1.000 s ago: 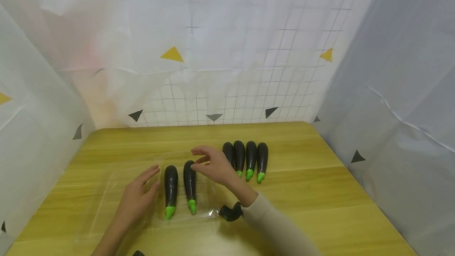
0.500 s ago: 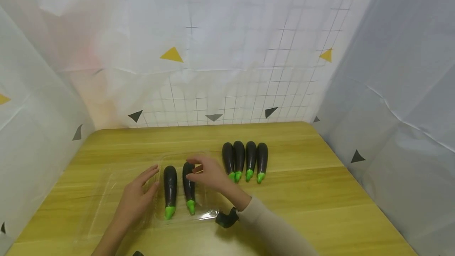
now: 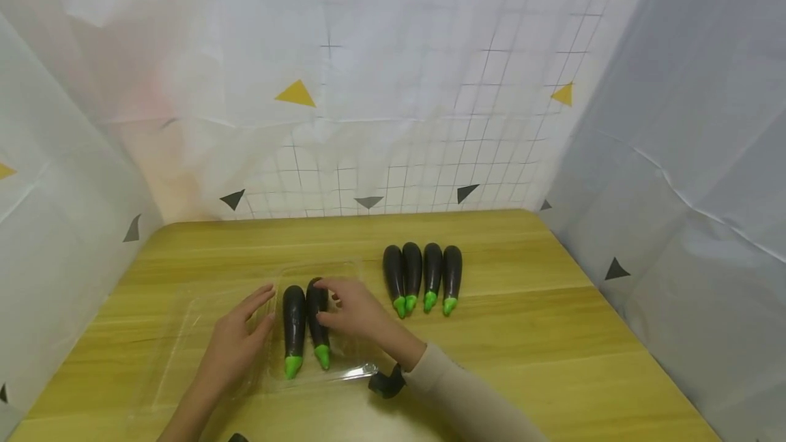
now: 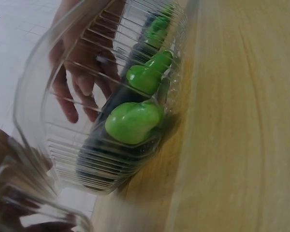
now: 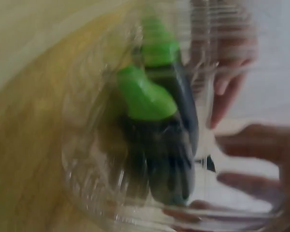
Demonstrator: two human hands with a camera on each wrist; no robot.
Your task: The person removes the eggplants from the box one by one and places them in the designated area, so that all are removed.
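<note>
Two dark purple eggplants with green caps, the left one (image 3: 295, 319) and the right one (image 3: 317, 330), lie side by side in a clear plastic clamshell box (image 3: 355, 372). My right hand (image 3: 353, 309) reaches over the box's right side, thumb and fingers spread against the right eggplant. At the box's left rim rests my left hand (image 3: 236, 343), its fingers extended and thumb apart. Through the transparent wall in the left wrist view, the green cap (image 4: 134, 122) of the nearest eggplant shows, with the right hand (image 4: 89, 72) behind it.
Several more eggplants (image 3: 432, 271) lie in a row on the wooden table (image 3: 552, 353), right of the box and farther back. The clear lid (image 3: 164, 360) spreads to the left, under the left forearm. White sheeting (image 3: 393, 121) encloses the table's back and sides.
My right hand has moved left and down, and the right eggplant has shifted left with it, closer to the other one. My left hand has stayed in place.
</note>
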